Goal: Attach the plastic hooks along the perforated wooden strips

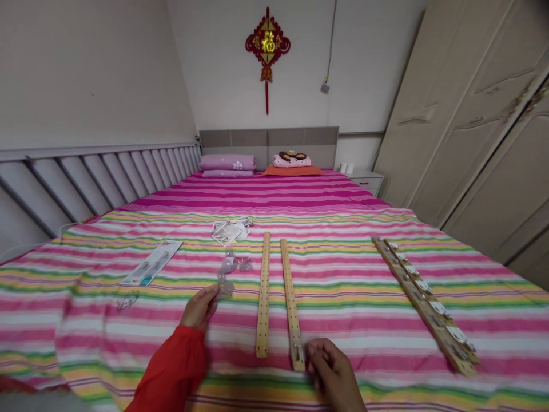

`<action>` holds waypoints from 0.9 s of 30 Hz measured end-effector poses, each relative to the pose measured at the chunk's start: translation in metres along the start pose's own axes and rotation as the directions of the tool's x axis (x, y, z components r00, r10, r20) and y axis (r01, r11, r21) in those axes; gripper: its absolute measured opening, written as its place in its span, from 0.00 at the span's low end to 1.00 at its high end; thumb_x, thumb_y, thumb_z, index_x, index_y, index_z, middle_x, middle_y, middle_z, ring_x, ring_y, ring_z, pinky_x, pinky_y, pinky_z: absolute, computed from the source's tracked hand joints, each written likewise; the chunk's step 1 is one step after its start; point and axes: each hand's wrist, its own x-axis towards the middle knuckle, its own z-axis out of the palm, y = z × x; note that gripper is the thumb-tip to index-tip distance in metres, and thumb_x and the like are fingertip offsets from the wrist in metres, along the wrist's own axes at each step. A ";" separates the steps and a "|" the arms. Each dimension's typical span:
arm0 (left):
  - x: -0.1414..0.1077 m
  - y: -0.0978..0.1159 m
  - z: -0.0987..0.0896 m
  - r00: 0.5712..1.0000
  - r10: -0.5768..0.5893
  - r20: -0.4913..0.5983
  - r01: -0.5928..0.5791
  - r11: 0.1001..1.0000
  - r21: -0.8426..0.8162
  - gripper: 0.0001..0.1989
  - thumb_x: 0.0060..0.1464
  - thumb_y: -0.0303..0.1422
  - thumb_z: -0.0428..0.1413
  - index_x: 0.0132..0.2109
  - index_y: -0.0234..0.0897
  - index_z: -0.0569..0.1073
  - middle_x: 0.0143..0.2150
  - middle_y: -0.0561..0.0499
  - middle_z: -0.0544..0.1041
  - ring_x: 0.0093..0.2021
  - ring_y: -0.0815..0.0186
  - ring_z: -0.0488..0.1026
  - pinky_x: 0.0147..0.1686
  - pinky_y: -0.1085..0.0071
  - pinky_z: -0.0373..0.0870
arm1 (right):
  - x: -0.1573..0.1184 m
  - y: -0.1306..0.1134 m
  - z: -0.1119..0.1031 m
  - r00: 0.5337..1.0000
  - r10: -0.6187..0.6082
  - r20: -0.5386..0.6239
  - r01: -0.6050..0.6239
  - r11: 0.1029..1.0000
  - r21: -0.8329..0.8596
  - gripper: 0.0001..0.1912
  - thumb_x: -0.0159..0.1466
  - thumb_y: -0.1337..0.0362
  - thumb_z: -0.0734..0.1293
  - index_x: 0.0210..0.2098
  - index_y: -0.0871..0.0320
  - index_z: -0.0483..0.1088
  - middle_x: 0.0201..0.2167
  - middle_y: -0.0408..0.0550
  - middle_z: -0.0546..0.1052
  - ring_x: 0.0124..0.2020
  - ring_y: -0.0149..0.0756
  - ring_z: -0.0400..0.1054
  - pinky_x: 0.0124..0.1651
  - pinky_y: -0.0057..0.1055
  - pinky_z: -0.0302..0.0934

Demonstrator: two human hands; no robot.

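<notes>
My left hand [199, 309] has its thumb and fingertips together at the near edge of a loose group of clear plastic pieces [227, 287], touching one of them. Two narrow wooden strips with rows of small holes lie lengthwise on the bed, a left strip [263, 297] and a right strip [290, 297]. At the right strip's near end sits a small clear piece with a metal hook [298, 350]. Beside that end is my right hand [329, 369], its fingers curled in; what they hold, if anything, is hidden.
A flat hook package [153, 263] and thin wire rings [127, 300] lie left. White cards [231, 230] rest farther back. On the right are wooden strips [418, 297] with round white hooks attached. A bed rail [107, 177] runs along the left, wardrobes [467, 114] stand right.
</notes>
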 end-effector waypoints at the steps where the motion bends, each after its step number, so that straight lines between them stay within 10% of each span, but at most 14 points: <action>1: -0.004 0.001 0.001 0.999 -0.051 0.003 0.051 0.998 -0.031 0.05 0.43 0.22 0.60 0.30 0.33 0.74 0.19 0.57 0.72 0.15 0.79 0.64 0.15 0.85 0.60 | 0.000 0.000 0.001 1.000 0.003 0.002 -0.003 1.000 -0.001 0.24 0.50 0.42 0.69 0.25 0.59 0.68 0.15 0.40 0.68 0.12 0.24 0.56 0.16 0.22 0.48; 9: -0.027 0.001 0.011 0.982 -0.155 0.106 0.159 0.987 -0.024 0.04 0.46 0.20 0.59 0.30 0.32 0.73 0.19 0.57 0.71 0.13 0.81 0.61 0.14 0.85 0.61 | -0.002 -0.009 0.014 1.000 -0.006 0.010 0.006 1.000 0.021 0.25 0.48 0.41 0.70 0.23 0.58 0.66 0.13 0.38 0.67 0.10 0.23 0.54 0.13 0.21 0.44; 22: -0.094 -0.024 0.067 0.881 -0.067 0.468 -0.107 0.936 0.335 0.14 0.34 0.34 0.67 0.31 0.33 0.78 0.23 0.53 0.74 0.23 0.73 0.67 0.22 0.78 0.61 | 0.008 -0.039 0.040 0.984 -0.104 0.141 0.082 0.985 0.155 0.22 0.50 0.46 0.71 0.28 0.59 0.68 0.12 0.34 0.66 0.10 0.22 0.53 0.13 0.21 0.46; 27: -0.107 -0.037 0.084 0.885 -0.165 0.434 0.067 0.970 0.234 0.13 0.34 0.31 0.67 0.31 0.33 0.77 0.26 0.53 0.76 0.25 0.73 0.70 0.24 0.80 0.65 | 0.011 -0.036 0.030 0.991 -0.071 0.112 0.048 0.980 0.192 0.22 0.51 0.46 0.71 0.28 0.59 0.68 0.08 0.33 0.63 0.09 0.23 0.53 0.13 0.20 0.45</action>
